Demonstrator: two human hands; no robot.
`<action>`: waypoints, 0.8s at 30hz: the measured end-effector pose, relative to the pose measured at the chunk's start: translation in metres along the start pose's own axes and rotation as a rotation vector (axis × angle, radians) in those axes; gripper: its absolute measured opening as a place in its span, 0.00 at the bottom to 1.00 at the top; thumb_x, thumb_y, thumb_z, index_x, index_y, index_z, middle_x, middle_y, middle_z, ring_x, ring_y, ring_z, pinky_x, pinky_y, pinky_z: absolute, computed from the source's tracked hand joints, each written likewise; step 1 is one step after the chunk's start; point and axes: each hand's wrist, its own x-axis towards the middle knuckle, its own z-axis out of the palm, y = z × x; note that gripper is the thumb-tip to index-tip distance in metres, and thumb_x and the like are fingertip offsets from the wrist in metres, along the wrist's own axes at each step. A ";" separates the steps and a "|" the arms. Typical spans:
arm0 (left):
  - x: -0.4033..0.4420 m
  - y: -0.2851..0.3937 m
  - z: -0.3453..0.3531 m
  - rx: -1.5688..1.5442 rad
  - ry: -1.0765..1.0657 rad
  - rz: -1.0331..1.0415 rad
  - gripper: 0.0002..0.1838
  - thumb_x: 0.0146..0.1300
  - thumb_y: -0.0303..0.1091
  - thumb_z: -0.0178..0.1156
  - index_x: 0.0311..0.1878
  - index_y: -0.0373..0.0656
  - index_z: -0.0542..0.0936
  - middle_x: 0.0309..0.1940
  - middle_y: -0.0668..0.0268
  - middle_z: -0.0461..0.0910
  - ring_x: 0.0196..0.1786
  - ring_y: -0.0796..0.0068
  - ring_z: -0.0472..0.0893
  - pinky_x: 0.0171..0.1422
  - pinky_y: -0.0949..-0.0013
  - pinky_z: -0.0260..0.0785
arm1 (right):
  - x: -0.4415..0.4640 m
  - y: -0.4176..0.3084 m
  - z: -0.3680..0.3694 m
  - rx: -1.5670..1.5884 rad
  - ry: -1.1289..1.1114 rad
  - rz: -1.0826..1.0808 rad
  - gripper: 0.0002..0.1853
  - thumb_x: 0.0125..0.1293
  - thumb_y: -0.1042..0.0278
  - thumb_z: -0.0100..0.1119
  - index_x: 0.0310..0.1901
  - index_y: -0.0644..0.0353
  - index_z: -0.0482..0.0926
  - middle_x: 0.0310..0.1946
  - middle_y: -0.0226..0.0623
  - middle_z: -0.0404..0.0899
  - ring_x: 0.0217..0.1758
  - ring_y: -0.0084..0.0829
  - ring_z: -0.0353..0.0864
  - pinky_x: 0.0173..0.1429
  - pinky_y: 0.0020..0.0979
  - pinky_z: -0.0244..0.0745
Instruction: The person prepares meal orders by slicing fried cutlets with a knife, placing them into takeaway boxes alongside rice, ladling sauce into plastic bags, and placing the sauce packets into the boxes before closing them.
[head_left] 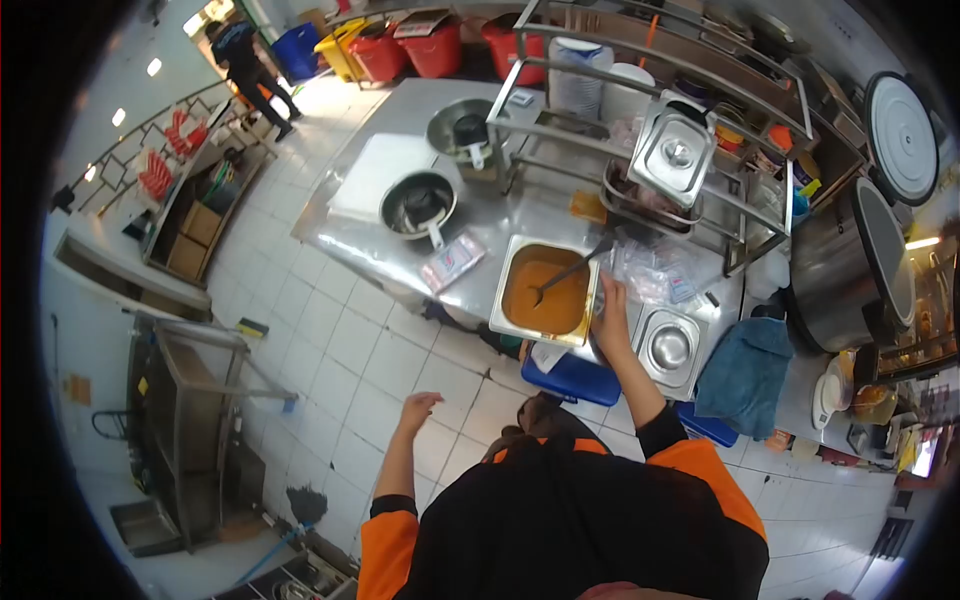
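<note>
A rectangular steel food pan [497, 318] stands at the table's front edge, holding orange-brown sauce [530, 300]. A dark-handled ladle [572, 271] leans in the sauce, its handle resting toward the back right corner. My right hand [612, 318] grips the pan's right rim, with the thumb side partly hidden. My left hand [418, 408] hangs in the air over the floor, apart from the table, with loosely bent fingers and nothing visible in it. Right of the pan lies a steel lid [672, 347]. Clear plastic bags [650, 268] lie just behind my right hand.
Two dark pans [418, 205] and a white board [385, 172] occupy the steel table's left part. A metal rack [650, 118] rises behind. A blue cloth [745, 370] hangs at right by a large cooker [850, 265]. Another person [245, 65] stands far back left.
</note>
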 end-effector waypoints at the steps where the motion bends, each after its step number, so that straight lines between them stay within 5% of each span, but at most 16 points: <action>1: 0.017 0.016 0.005 0.158 -0.033 0.293 0.12 0.59 0.43 0.65 0.31 0.44 0.86 0.38 0.59 0.85 0.49 0.62 0.82 0.49 0.60 0.73 | 0.008 -0.003 -0.011 -0.060 -0.014 0.056 0.33 0.57 0.81 0.60 0.65 0.52 0.65 0.52 0.48 0.67 0.54 0.51 0.72 0.58 0.40 0.71; 2: 0.020 0.026 0.020 0.354 0.006 0.219 0.09 0.49 0.40 0.72 0.24 0.46 0.86 0.37 0.58 0.85 0.53 0.59 0.81 0.53 0.59 0.70 | 0.007 -0.002 -0.023 -0.116 -0.030 0.127 0.30 0.58 0.79 0.60 0.64 0.51 0.67 0.52 0.47 0.67 0.53 0.50 0.73 0.56 0.40 0.72; 4: 0.021 0.038 0.040 0.759 -0.143 0.369 0.11 0.46 0.43 0.74 0.27 0.47 0.87 0.37 0.60 0.85 0.55 0.53 0.78 0.58 0.55 0.68 | 0.009 0.000 -0.044 -0.181 0.064 0.245 0.21 0.62 0.72 0.60 0.58 0.50 0.76 0.45 0.42 0.71 0.45 0.43 0.77 0.48 0.37 0.74; 6: 0.019 0.022 0.057 0.582 -0.212 0.022 0.29 0.54 0.51 0.70 0.57 0.49 0.79 0.57 0.54 0.77 0.62 0.57 0.75 0.67 0.61 0.65 | 0.015 0.022 -0.060 -0.123 0.048 0.304 0.20 0.61 0.72 0.60 0.56 0.51 0.77 0.38 0.41 0.74 0.40 0.41 0.79 0.45 0.37 0.75; 7: 0.019 0.006 0.060 0.426 -0.288 -0.111 0.33 0.57 0.54 0.67 0.63 0.47 0.74 0.63 0.56 0.72 0.64 0.61 0.72 0.69 0.60 0.62 | 0.017 0.028 -0.063 -0.093 0.038 0.333 0.19 0.61 0.71 0.60 0.55 0.51 0.77 0.34 0.40 0.75 0.38 0.41 0.79 0.44 0.37 0.76; 8: 0.016 0.000 0.059 0.350 -0.374 -0.204 0.33 0.57 0.53 0.67 0.62 0.46 0.75 0.62 0.56 0.73 0.63 0.61 0.73 0.68 0.60 0.63 | 0.022 0.025 -0.066 -0.115 0.034 0.352 0.13 0.62 0.67 0.61 0.49 0.52 0.81 0.29 0.39 0.78 0.33 0.39 0.81 0.40 0.35 0.76; 12: -0.001 0.019 0.022 0.197 -0.774 -0.507 0.31 0.55 0.50 0.68 0.59 0.43 0.77 0.58 0.55 0.76 0.58 0.63 0.77 0.62 0.60 0.67 | 0.058 0.031 -0.043 -0.249 0.063 0.118 0.09 0.62 0.59 0.61 0.39 0.51 0.84 0.36 0.37 0.83 0.36 0.39 0.85 0.39 0.37 0.78; 17: 0.056 0.106 -0.007 0.244 -1.114 -0.572 0.28 0.53 0.47 0.69 0.54 0.40 0.80 0.54 0.55 0.79 0.52 0.66 0.81 0.55 0.59 0.72 | 0.099 0.078 0.010 -0.643 -0.187 0.398 0.12 0.54 0.54 0.65 0.33 0.53 0.84 0.31 0.35 0.84 0.36 0.42 0.84 0.42 0.41 0.78; 19: 0.083 0.147 -0.019 0.461 -1.009 -0.469 0.27 0.53 0.46 0.70 0.52 0.38 0.81 0.52 0.55 0.81 0.49 0.67 0.83 0.52 0.59 0.75 | 0.110 0.081 0.013 -0.558 -0.200 0.490 0.12 0.53 0.54 0.66 0.32 0.53 0.85 0.31 0.38 0.84 0.37 0.43 0.85 0.42 0.41 0.79; 21: 0.098 0.194 -0.035 0.735 -0.746 -0.295 0.15 0.52 0.39 0.70 0.38 0.38 0.86 0.35 0.61 0.85 0.33 0.73 0.82 0.38 0.63 0.76 | 0.107 0.070 -0.007 -0.382 -0.138 0.567 0.11 0.53 0.57 0.67 0.33 0.55 0.85 0.32 0.43 0.85 0.38 0.45 0.85 0.41 0.40 0.80; 23: 0.080 0.257 -0.047 0.669 -0.423 0.247 0.12 0.52 0.38 0.72 0.25 0.38 0.85 0.20 0.67 0.81 0.26 0.75 0.77 0.31 0.65 0.71 | 0.100 0.066 -0.027 -0.111 -0.027 0.547 0.09 0.57 0.64 0.65 0.32 0.62 0.83 0.29 0.41 0.84 0.32 0.36 0.85 0.37 0.34 0.78; 24: 0.076 0.283 -0.045 0.576 -0.316 0.199 0.11 0.53 0.38 0.71 0.28 0.39 0.84 0.16 0.68 0.77 0.20 0.79 0.73 0.26 0.71 0.67 | 0.092 0.062 -0.038 0.131 0.037 0.518 0.09 0.58 0.66 0.64 0.32 0.63 0.83 0.28 0.40 0.84 0.31 0.32 0.84 0.35 0.32 0.77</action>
